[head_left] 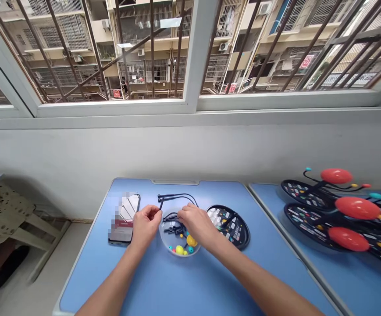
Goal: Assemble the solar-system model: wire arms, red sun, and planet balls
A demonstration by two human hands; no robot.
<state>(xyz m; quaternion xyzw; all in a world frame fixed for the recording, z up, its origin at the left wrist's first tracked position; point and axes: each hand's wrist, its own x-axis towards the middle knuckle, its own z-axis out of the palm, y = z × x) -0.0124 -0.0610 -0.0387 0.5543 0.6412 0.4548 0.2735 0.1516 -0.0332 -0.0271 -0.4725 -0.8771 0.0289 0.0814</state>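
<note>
Head cam: left hand [146, 224] is pinched shut on a thin black wire rod [177, 195] arcing behind the right hand [195, 221]. That one's curled over the clear round dish [167, 244] of glossy little balls [179, 249], can't tell its grip.

Left of the fingers [153, 212] of the left hand [146, 226], part of the phone [126, 219] screen is blurred. Those fingers curl inward, so whether they pinch the thin black rod [177, 195] beside them cannot be told. The right hand [198, 224] hides some pieces in the clear dish [172, 246] under its fingers [186, 211]. Right of them, the oval tray [239, 230] print is unreadably small, and the red-ball models [357, 208] run off the edge.
</note>
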